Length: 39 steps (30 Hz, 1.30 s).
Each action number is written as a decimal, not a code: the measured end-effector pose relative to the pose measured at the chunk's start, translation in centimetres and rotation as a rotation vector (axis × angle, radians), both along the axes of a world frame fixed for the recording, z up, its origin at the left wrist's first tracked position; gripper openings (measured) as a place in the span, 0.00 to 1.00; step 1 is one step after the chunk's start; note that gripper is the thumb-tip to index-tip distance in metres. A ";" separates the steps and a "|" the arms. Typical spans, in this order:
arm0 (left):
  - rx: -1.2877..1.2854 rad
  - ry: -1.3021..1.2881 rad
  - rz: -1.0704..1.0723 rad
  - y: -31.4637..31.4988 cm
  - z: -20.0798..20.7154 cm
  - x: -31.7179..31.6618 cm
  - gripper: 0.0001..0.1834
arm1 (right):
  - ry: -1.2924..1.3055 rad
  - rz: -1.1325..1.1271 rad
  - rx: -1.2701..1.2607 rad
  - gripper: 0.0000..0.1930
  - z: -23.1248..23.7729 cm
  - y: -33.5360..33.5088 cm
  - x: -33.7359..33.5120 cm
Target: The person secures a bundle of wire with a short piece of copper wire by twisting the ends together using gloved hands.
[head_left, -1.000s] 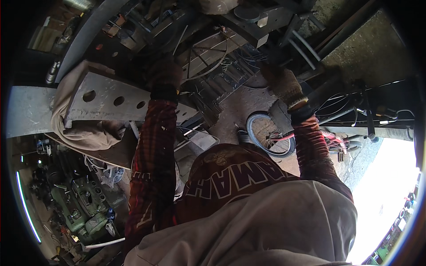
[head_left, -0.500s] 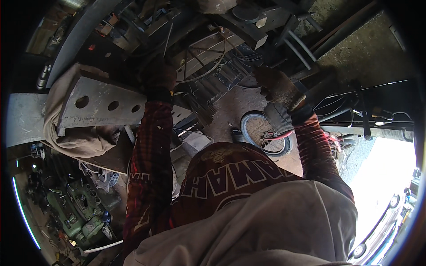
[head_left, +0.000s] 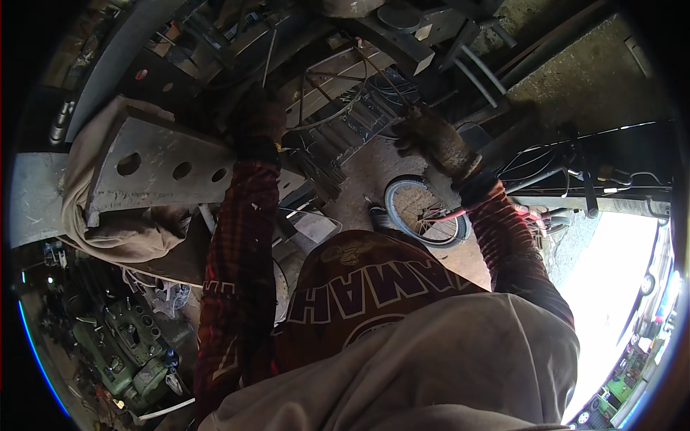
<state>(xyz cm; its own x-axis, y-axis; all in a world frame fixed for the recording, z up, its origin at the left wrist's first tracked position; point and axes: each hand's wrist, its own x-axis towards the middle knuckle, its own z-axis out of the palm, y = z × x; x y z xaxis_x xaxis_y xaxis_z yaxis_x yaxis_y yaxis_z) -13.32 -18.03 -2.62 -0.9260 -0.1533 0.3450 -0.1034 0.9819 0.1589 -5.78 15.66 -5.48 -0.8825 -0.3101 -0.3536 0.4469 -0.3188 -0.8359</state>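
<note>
My left hand (head_left: pixel 256 122), in a dark work glove, is closed in the shadow beside a grey steel beam (head_left: pixel 154 164) with round holes. A thin straight rod (head_left: pixel 269 57) rises from the top of that fist; its lower end is lost in the dark. My right hand (head_left: pixel 435 144), in a dirty worn glove, hovers over the floor with its fingers bent and apart, and I see nothing held in it. Between and beyond the hands is a metal frame with a light-coloured bar (head_left: pixel 327 97) and a thin curved cable (head_left: pixel 338 121).
A bicycle wheel (head_left: pixel 425 212) stands below my right hand. Brown cloth (head_left: pixel 118 233) drapes around the beam's left end. Green machinery (head_left: pixel 126 345) is at lower left. Grey metal rods (head_left: pixel 480 75) jut out at upper right, and loose cables (head_left: pixel 528 165) hang at the right.
My right hand has moved slightly left, and its fingers look more bent. The left hand and the rod have shifted only a little. The whole view has turned slightly.
</note>
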 end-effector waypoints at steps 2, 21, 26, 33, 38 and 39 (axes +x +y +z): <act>0.026 -0.053 -0.014 0.4 0.7 0.5 0.21 | -0.024 -0.026 -0.221 0.26 0.8 -2.3 1.3; -0.324 -0.053 -0.142 -1.1 -0.4 0.2 0.13 | 0.659 0.047 0.659 0.17 0.8 -6.7 -1.4; -0.319 0.017 -0.174 -0.9 -0.4 0.6 0.12 | 0.198 0.000 0.415 0.17 4.0 -7.2 -1.5; -0.331 0.220 -0.266 -3.5 -4.0 0.3 0.16 | -0.140 -0.584 -0.394 0.22 0.8 -18.2 -2.5; -0.512 0.102 -0.322 -4.6 -5.3 -0.5 0.17 | 0.119 -0.552 -0.409 0.20 -1.3 -16.9 -2.4; -0.566 0.086 -0.292 -6.3 -5.5 -0.1 0.17 | 0.267 -0.433 -0.292 0.20 -1.8 -16.7 -2.5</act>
<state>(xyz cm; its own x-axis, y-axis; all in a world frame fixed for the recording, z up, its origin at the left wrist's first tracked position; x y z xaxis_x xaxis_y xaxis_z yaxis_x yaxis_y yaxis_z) -13.39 -24.36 -8.12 -0.8674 0.3288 0.3735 0.1710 0.9019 -0.3967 -8.32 -0.99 -7.33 -0.9973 0.0479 -0.0555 0.0101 -0.6598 -0.7514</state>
